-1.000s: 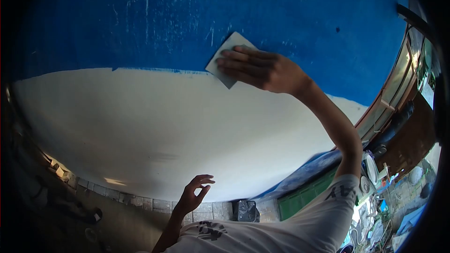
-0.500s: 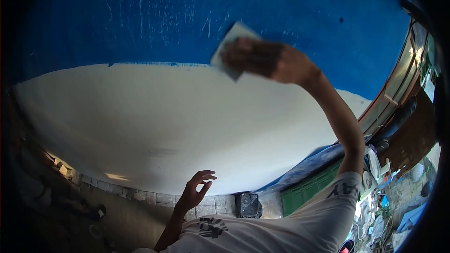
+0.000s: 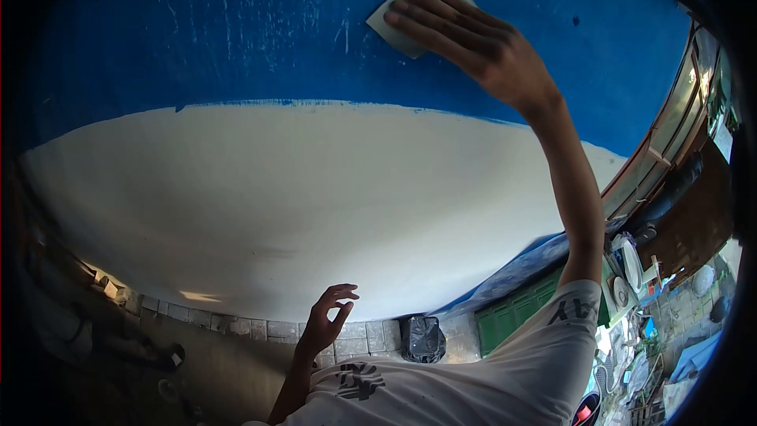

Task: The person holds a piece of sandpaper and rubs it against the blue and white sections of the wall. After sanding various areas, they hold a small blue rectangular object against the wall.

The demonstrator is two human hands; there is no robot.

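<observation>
My right hand (image 3: pixel 473 43) is raised high on the blue part of the wall (image 3: pixel 284 47), its fingers laid flat over a pale, squarish sheet of sandpaper (image 3: pixel 406 38). The hand pins the sheet against the painted surface, with its corners showing around the fingers. White streaks and scratches mark the blue paint to the left of the sheet. Lower down, my left hand (image 3: pixel 327 319) hangs in front of the white lower wall (image 3: pixel 315 189), fingers loosely curved and thumb apart, holding nothing.
A black plastic bag (image 3: pixel 423 339) sits at the foot of the wall by grey blocks (image 3: pixel 359 339). To the right are a green crate-like object (image 3: pixel 516 315), blue sheeting (image 3: pixel 505 276) and assorted clutter (image 3: pixel 639 331). A window frame (image 3: pixel 662 142) borders the wall's right side.
My right hand and the sandpaper have moved up the wall, from the blue-white border to well inside the blue area. My left hand has barely moved.
</observation>
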